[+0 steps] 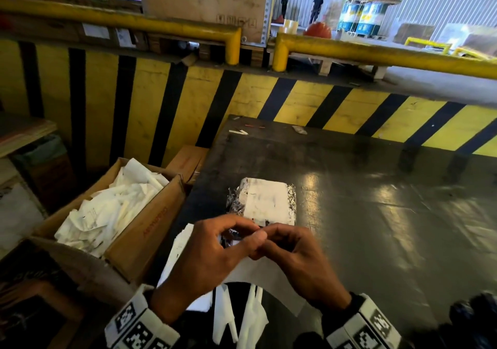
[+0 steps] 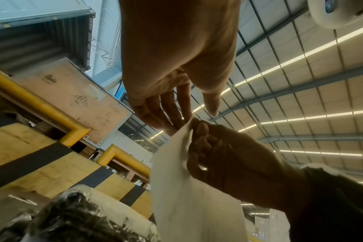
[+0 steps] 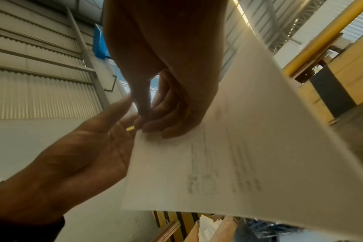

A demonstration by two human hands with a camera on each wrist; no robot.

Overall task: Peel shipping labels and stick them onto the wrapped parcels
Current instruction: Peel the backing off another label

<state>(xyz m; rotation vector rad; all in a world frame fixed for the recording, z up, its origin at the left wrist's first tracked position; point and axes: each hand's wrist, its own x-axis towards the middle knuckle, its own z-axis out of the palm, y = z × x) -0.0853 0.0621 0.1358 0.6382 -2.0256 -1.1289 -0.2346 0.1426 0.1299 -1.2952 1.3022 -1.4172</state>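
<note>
Both hands meet over the near edge of the dark table (image 1: 376,214), at one corner of a white label sheet (image 1: 250,270). My right hand (image 1: 279,238) pinches that corner with curled fingers (image 2: 199,129). My left hand (image 1: 250,241) brings its fingertips (image 2: 174,126) to the same corner, thumb close by. The sheet (image 3: 238,155) hangs down and toward me, with faint print showing through it. Just beyond the hands lies a foil-wrapped parcel (image 1: 269,200) with a white label stuck on its top; it also shows low in the left wrist view (image 2: 72,217).
An open cardboard box (image 1: 150,227) full of crumpled white backing paper (image 1: 107,214) stands left of the table. White paper strips (image 1: 242,319) hang at the near table edge. A yellow-and-black striped barrier (image 1: 269,98) rises behind the table. Small scraps lie at its far edge.
</note>
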